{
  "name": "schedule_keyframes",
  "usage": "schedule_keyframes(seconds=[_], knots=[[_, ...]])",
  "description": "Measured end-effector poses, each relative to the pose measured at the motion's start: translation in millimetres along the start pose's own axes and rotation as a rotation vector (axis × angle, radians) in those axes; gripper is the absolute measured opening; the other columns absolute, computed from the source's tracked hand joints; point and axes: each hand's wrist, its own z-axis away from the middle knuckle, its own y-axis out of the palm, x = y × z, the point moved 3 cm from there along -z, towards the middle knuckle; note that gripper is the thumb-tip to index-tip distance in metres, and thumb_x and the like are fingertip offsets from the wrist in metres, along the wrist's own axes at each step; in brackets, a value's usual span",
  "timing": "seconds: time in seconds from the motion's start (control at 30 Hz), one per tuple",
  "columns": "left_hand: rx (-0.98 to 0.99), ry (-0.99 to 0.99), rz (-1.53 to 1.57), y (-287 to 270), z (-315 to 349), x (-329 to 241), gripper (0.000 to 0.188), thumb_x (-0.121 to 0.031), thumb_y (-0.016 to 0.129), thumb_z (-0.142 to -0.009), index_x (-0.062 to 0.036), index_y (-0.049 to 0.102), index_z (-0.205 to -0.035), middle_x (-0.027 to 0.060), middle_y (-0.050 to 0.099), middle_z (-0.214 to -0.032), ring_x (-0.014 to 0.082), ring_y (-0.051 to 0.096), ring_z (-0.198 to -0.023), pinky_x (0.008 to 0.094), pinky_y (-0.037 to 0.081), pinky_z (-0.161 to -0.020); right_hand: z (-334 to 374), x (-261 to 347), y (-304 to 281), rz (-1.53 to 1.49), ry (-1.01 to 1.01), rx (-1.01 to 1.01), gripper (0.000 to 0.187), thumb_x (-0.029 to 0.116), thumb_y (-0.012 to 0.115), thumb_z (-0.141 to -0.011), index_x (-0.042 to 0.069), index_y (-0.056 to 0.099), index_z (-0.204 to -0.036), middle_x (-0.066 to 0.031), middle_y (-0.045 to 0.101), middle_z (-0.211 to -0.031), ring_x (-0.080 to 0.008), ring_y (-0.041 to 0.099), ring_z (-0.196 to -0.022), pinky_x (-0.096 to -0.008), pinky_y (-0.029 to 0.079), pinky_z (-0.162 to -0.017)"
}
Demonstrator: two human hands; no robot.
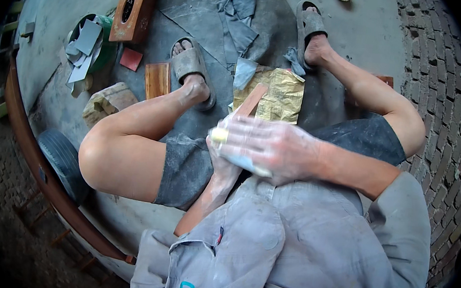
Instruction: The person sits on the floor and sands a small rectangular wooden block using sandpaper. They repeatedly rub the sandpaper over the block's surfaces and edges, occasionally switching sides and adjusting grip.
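You are using two bare, dust-whitened hands, one left hand (224, 164) and one right hand (274, 148), with one flat, reddish-brown wooden strip (253, 100). You are wearing two grey slip-on sandals (189, 62). Around you, one crumpled golden-tan paper sheet (286, 98), one brown rectangular wooden panel (158, 80), one small red square (131, 59), one brown tissue box (122, 27), one round green bucket (105, 53) and one black rubber tyre (61, 160) are sitting. Pale sheets (88, 37) are overlapping too much for counting.

Right hand (274, 151): dusty, blurred, laid across the left hand (225, 168)
Wooden strip (252, 100): sticking out past both hands
Paper (285, 99): creased, gold, beyond the hands
Sandals (188, 62): 2, grey, 1 per foot (318, 48)
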Motion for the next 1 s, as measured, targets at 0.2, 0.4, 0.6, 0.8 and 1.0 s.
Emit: schedule_keyframes(seconds=[0.2, 0.4, 0.6, 0.8, 1.0], knots=[[-0.167, 0.041, -0.206, 5, -12, -28, 0.024, -0.005, 0.071, -0.101, 0.0088, 0.071, -0.120, 0.0112, 0.076, -0.105, 0.0147, 0.068, -0.096, 0.0315, 0.054, -0.089, 88, -185, -1, 0.107, 1.012, -0.171, 0.033, 0.022, 0.055, -0.098, -0.005, 0.073, -0.091, -0.0295, 0.072, -0.085, -0.0506, 0.071, -0.081, -0.0543, 0.060, -0.077], [-0.218, 0.056, -0.233, -2, -15, -26, 0.025, -0.001, 0.070, -0.099, 0.0083, 0.070, -0.121, 0.0132, 0.075, -0.111, 0.0172, 0.068, -0.103, 0.0336, 0.053, -0.095, 140, -244, 58, 0.248, 1.017, 0.338, 0.045, 0.039, 0.064, -0.096, 0.000, 0.072, -0.117, -0.0296, 0.073, -0.107, -0.0464, 0.071, -0.104, -0.0561, 0.057, -0.090], [-0.178, 0.095, -0.272, -14, -7, 8, 0.030, -0.003, 0.069, -0.093, 0.0067, 0.071, -0.121, 0.0202, 0.076, -0.113, 0.0181, 0.070, -0.109, 0.0357, 0.054, -0.096, 152, -314, 79, 0.460, 1.008, 0.107, 0.053, 0.030, 0.073, -0.092, 0.000, 0.061, -0.134, -0.0223, 0.065, -0.128, -0.0404, 0.064, -0.118, -0.0495, 0.053, -0.100], [-0.063, 0.052, -0.269, 7, -1, -1, 0.035, -0.015, 0.075, -0.098, -0.0027, 0.071, -0.130, 0.0209, 0.077, -0.112, 0.0251, 0.077, -0.107, 0.0355, 0.058, -0.089, 197, -357, 90, 0.611, 1.112, 0.283, 0.036, 0.014, 0.068, -0.087, 0.003, 0.067, -0.121, -0.0201, 0.070, -0.113, -0.0382, 0.069, -0.110, -0.0491, 0.055, -0.091], [-0.089, 0.138, -0.275, 15, -15, 6, 0.034, -0.014, 0.074, -0.098, -0.0025, 0.070, -0.130, 0.0214, 0.076, -0.113, 0.0303, 0.077, -0.106, 0.0366, 0.058, -0.087, 179, -365, 68, 0.413, 1.254, -0.046, 0.040, 0.013, 0.065, -0.087, 0.000, 0.060, -0.125, -0.0259, 0.070, -0.112, -0.0432, 0.068, -0.110, -0.0525, 0.053, -0.094]])
